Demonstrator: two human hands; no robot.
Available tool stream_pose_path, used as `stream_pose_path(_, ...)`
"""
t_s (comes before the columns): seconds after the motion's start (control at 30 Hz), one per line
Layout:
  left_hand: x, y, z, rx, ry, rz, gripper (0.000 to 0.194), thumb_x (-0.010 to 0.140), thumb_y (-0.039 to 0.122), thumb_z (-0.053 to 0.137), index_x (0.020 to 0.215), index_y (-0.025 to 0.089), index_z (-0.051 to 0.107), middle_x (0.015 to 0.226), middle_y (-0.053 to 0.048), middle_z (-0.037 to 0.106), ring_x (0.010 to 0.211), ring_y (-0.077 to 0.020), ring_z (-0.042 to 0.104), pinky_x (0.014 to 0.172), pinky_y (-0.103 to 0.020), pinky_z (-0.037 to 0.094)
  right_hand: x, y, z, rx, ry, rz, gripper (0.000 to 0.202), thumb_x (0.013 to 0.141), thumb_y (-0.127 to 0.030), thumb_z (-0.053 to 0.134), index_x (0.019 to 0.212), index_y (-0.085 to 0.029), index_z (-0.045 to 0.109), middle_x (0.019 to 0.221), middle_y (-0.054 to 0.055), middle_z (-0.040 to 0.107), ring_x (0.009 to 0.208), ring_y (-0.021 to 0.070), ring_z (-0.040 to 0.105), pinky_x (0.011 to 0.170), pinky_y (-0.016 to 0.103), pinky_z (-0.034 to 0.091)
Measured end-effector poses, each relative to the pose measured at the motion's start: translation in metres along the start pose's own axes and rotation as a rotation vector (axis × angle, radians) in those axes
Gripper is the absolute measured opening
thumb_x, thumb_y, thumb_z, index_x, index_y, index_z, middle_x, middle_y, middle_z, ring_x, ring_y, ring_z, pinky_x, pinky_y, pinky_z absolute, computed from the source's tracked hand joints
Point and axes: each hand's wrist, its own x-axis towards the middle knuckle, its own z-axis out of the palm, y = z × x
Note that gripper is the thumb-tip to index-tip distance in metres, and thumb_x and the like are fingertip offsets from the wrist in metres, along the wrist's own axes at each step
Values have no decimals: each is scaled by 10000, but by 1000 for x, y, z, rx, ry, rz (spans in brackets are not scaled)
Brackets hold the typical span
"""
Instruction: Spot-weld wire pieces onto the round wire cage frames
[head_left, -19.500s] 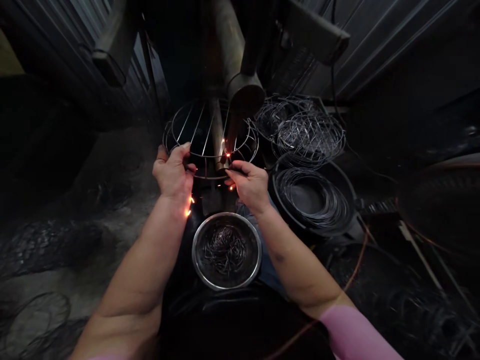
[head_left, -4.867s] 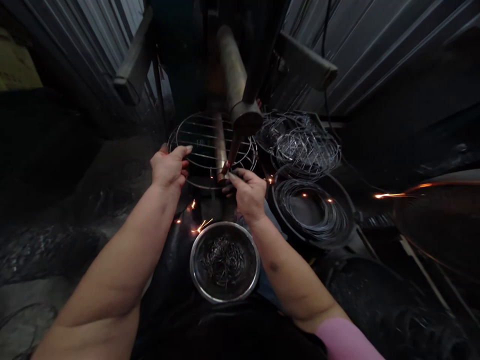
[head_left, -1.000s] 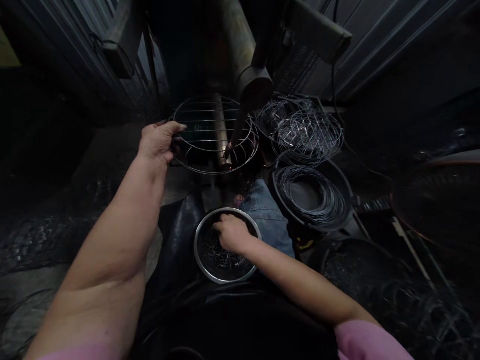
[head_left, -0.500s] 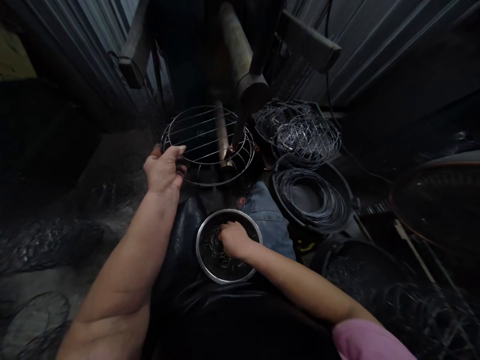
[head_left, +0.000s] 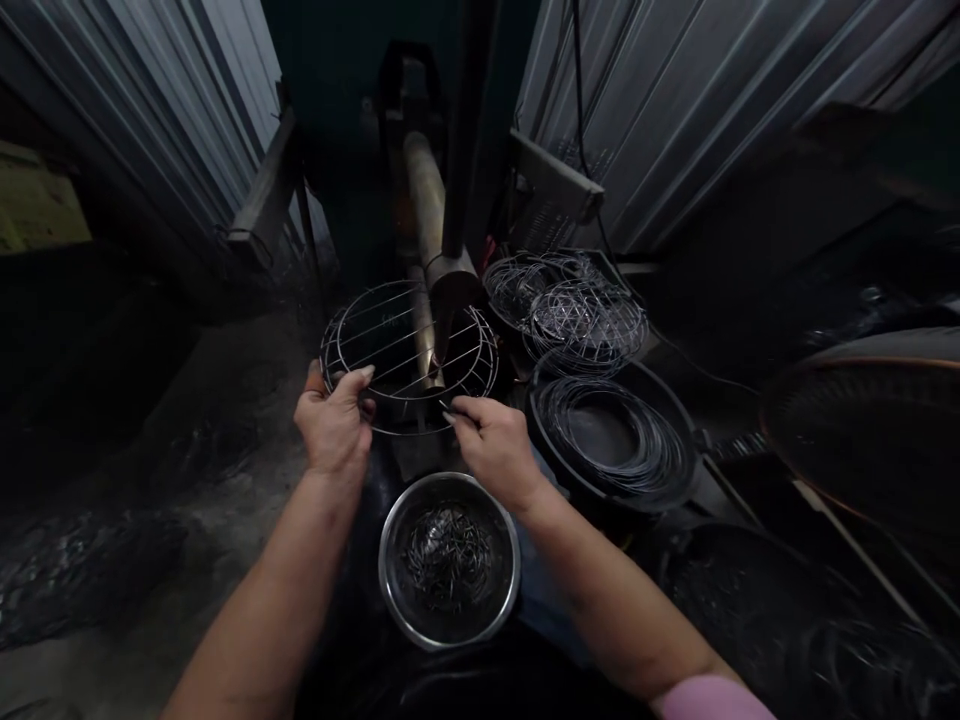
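Note:
My left hand (head_left: 335, 420) grips the left edge of a round wire rack (head_left: 375, 355), thumb on top. The rack has parallel bars inside double rings joined by short curved wires. At its near right edge my right hand (head_left: 493, 440) pinches a short piece of wire (head_left: 447, 408) between thumb and fingers. Whether that piece touches the rack I cannot tell. A machine's metal rod (head_left: 429, 345) with a pointed tip above it stands at the rack's bars. Below my hands, a steel bowl (head_left: 390, 590) on my lap holds many short wire pieces (head_left: 450, 555).
To the right, a black basin (head_left: 679, 480) holds a coil of wire (head_left: 611, 435). Behind it lies a pile of wire racks (head_left: 585, 320). A thick metal cylinder (head_left: 431, 200) extends from the machine ahead. Corrugated metal walls (head_left: 645, 130) rise on both sides.
My right hand has come up out of the bowl to the rack's near edge, now with a short wire piece. My left hand keeps its grip on the rack. The view has shifted.

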Motion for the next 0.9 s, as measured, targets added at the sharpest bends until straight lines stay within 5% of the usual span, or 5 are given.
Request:
stream_pose_path(0.17,1,0,1,6,-3,43,402,502,209,781,825,187,543,798,27,554,579,-78,503,439,-187,358,12,-5,24,75,161,39,205,815,-195,524,812,-202,729,787,51,721,755,192,649,754,301,507)
stream_pose_path(0.47,13,-1,3,-19,-25,82,383,507,188,775,834,186,575,818,26,544,559,-62,494,411,-177,347,11,6,41,729,219,330,238,767,-365,641,877,-163,703,663,-9,657,515,133,623,432,213,487)
stream_pose_path(0.9,24,1,11,-25,26,29,427,457,187,783,830,173,574,780,25,544,570,-68,501,415,-177,316,18,10,51,662,271,251,185,785,-343,638,852,-182,698,714,2,689,543,137,639,525,240,526)
